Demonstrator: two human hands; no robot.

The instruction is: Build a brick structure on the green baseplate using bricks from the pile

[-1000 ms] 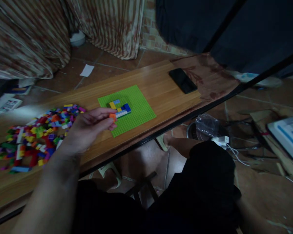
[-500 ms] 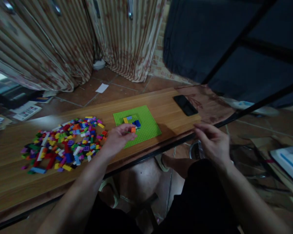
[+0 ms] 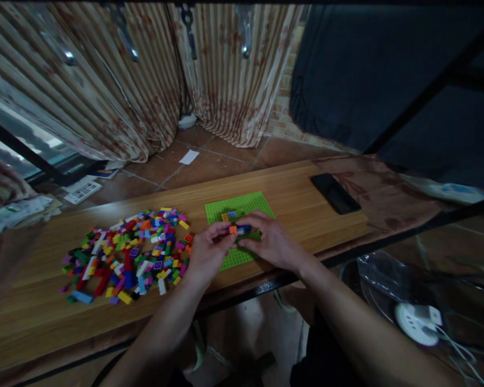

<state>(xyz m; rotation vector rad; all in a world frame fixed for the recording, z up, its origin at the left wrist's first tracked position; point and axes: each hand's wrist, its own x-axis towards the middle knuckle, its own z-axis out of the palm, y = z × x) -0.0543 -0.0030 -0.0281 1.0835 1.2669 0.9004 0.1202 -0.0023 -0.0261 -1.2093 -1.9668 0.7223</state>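
Observation:
A green baseplate lies on the wooden table, with a small cluster of yellow and blue bricks built on it. Over the plate's near half, my left hand pinches a small orange brick between thumb and fingers. My right hand meets it from the right, fingers curled on the blue bricks beside the orange one. Both hands hide the middle of the plate.
A heap of several loose coloured bricks spreads over the table left of the plate. A black phone lies at the table's far right. Striped curtains hang behind, and a white paper lies on the tiled floor.
My right hand has come up from beside the table edge onto the baseplate and joined my left hand. The left hand still holds the orange brick. The camera has tilted upward.

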